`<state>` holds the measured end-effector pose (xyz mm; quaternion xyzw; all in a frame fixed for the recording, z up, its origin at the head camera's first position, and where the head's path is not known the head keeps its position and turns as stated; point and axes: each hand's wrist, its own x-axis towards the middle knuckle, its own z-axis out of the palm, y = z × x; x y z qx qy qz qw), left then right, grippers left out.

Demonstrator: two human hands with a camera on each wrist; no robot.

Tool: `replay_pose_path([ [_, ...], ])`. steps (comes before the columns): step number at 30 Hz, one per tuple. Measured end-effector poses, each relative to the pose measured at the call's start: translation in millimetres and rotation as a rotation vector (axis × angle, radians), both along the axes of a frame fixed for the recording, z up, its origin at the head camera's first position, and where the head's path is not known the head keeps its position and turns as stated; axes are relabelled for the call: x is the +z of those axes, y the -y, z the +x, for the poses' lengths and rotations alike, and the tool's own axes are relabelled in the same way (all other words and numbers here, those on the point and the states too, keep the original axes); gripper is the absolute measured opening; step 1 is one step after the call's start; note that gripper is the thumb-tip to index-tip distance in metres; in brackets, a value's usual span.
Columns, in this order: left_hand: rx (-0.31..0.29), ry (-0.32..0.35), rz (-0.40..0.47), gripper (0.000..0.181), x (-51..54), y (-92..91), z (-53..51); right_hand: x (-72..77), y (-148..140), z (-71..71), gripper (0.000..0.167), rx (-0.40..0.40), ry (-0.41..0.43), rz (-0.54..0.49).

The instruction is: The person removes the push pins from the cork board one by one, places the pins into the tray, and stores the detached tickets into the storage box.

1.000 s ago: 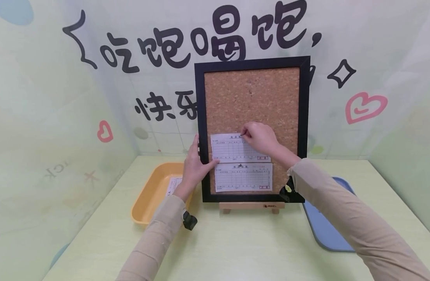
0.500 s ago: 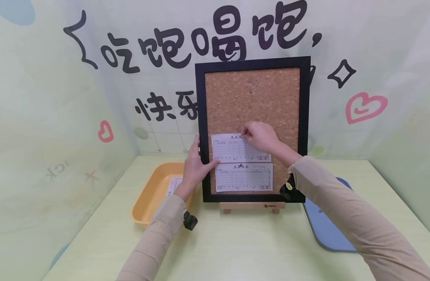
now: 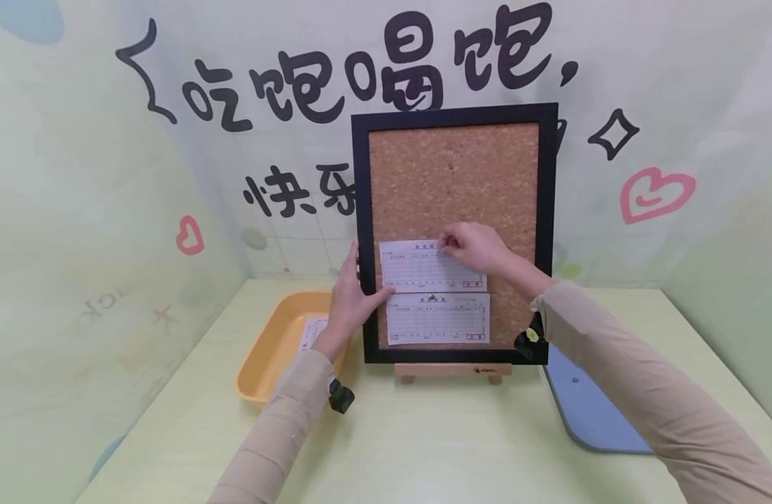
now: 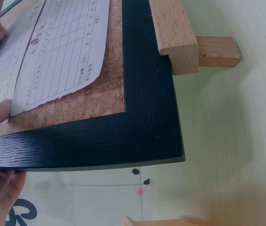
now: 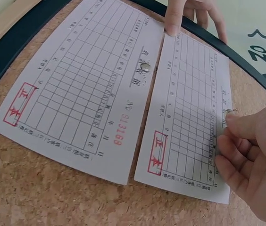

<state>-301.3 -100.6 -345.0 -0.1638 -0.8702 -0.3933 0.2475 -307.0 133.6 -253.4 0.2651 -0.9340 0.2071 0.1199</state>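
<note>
A framed cork board (image 3: 451, 175) stands upright on a small wooden easel (image 3: 453, 369). Two printed receipt slips, an upper slip (image 3: 401, 266) and a lower slip (image 3: 436, 325), lie against its lower part. One thumbtack (image 5: 145, 66) sits in the lower slip. My right hand (image 3: 476, 246) is at the upper slip's top edge, fingers curled, thumb tip at a second thumbtack (image 5: 228, 113); its index fingertip is hard to make out there. My left hand (image 3: 353, 297) grips the frame's left side, fingers behind it, thumb on the cork at the slips' left edge.
An orange tray (image 3: 253, 357) with a printed paper (image 3: 311, 332) inside stands left of the board. To the right lies a blue tray (image 3: 587, 413) with a small tack-like thing (image 3: 575, 379) on it, partly under my right forearm. A printed wall (image 3: 285, 245) closes off the back.
My right hand has shifted slightly to the right along the upper slip's top edge. The left hand, the board and both slips stay put.
</note>
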Motion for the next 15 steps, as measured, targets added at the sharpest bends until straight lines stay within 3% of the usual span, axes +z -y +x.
replay_pose_path([
  [15,0.014,-0.022,-0.031,0.100,0.3,0.1,1.5,-12.5,-15.4,10.6,0.006,-0.019,0.013,-0.047],
])
